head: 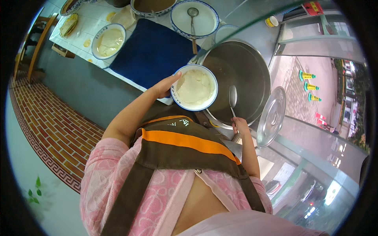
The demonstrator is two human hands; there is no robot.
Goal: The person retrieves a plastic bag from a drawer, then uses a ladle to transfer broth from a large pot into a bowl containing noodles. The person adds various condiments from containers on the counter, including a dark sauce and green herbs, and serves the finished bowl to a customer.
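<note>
My left hand grips the rim of a blue-edged white bowl, thumb on top. Soft, pale curd, apparently tofu pudding, fills much of it. The bowl overlaps the near left rim of a large stainless steel pot. In my right hand is the handle of a metal spoon, its bowl-shaped head over the pot. Whether the spoon touches the pot's dim, greyish contents I cannot tell. A shiny metal lid stands tilted beside the pot on the right.
A dark blue cloth covers part of the white-tiled counter. On the counter are another bowl of curd, a large basin with a ladle across it, and a basin of brown liquid. Glass panels border the right side.
</note>
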